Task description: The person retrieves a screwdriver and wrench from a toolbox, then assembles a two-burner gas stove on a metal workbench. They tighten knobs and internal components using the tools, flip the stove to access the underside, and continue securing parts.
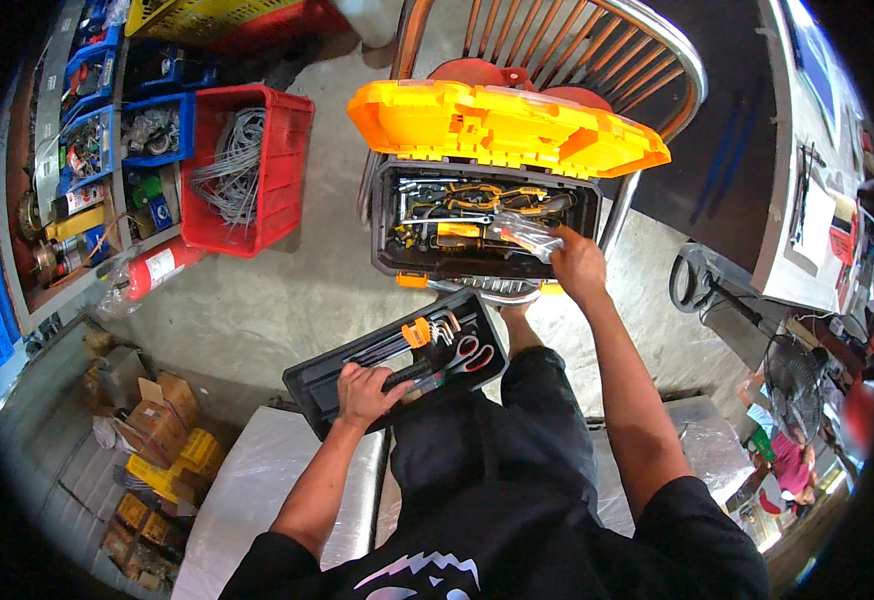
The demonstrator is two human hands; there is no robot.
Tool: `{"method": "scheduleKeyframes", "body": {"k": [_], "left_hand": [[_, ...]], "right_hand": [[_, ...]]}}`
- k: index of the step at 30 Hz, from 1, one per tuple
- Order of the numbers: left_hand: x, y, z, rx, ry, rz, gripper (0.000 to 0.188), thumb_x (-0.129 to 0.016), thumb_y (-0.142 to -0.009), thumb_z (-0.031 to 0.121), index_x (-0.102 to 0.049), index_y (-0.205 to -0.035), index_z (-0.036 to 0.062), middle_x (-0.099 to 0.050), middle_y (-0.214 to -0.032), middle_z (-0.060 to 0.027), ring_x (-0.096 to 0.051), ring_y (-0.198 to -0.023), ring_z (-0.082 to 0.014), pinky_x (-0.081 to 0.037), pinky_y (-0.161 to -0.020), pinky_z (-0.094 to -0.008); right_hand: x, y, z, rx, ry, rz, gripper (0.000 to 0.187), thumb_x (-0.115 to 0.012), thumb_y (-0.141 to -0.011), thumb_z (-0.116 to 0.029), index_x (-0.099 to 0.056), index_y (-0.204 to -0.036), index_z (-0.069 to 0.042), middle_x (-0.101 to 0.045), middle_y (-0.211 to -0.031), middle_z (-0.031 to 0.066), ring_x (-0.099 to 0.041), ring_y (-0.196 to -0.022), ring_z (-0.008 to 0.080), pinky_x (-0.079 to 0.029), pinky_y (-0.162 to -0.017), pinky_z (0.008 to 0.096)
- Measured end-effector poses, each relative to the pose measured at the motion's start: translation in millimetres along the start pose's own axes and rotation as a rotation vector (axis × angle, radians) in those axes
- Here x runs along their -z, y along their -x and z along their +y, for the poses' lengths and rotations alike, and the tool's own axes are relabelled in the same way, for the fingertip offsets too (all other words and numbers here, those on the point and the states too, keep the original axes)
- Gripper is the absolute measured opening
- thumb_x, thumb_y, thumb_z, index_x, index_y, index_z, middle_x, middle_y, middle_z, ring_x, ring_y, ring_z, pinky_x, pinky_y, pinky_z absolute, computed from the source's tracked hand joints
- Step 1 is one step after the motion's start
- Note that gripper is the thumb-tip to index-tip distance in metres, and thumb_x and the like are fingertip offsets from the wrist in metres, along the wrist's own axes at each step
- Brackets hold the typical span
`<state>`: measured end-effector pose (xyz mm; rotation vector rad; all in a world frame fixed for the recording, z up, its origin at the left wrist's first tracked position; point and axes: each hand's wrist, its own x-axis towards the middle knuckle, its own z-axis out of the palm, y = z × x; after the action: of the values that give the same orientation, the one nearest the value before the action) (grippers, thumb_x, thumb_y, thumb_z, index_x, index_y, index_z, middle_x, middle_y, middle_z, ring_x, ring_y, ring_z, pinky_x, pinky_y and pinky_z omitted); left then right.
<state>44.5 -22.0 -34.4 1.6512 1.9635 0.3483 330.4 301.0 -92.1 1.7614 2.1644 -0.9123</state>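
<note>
Where the right hand reaches over the open toolbox, I see its fingers drawn close together, pinching the right end of a clear plastic packet. That packet is over the right half of the box, above orange-and-black tools; whether it touches them I cannot tell. The toolbox stands on a metal-framed chair, its yellow-orange lid raised along the far side.

Nearer and to the left, I have the left hand curled over a dark bar at a black tray, fingers bent rather than spread. I cannot tell whether that bar is the tray's handle or a tool. The tray slants, its right end farther off than its left. Inside it I make out hex keys in an orange holder and, toward the right end, scissors with red-and-grey handles. Far left, a red crate holds coiled grey wire.
</note>
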Motion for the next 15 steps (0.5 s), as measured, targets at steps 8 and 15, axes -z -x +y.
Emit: {"method": "scheduleKeyframes", "body": {"k": [8,15], "left_hand": [[-16,24,-2,0.070,0.005,0.023,0.044,-0.084,-0.075,0.050,-0.068,-0.073,0.0095,-0.064,-0.063,-0.0036,-0.061,-0.058,-0.0210,-0.042,-0.065,-0.0365],[-41,54,1,0.161,0.015,0.156,0.041,-0.088,-0.072,0.045,-0.068,-0.075,0.0096,-0.064,-0.065,-0.0031,-0.061,-0.058,-0.0217,-0.044,-0.067,-0.0379]], "right_hand": [[-102,-117,-143,0.283,-0.063,-0.206,0.027,-0.066,-0.089,-0.035,-0.076,-0.100,-0.013,-0.073,-0.096,0.0201,-0.069,-0.092,0.0410,-0.054,-0.083,0.0520],[-184,-143,-183,0.290,0.295,-0.322,0.024,-0.060,-0.089,-0.016,-0.077,-0.103,-0.007,-0.073,-0.112,0.0192,-0.072,-0.105,0.0357,-0.058,-0.088,0.0479]]}}
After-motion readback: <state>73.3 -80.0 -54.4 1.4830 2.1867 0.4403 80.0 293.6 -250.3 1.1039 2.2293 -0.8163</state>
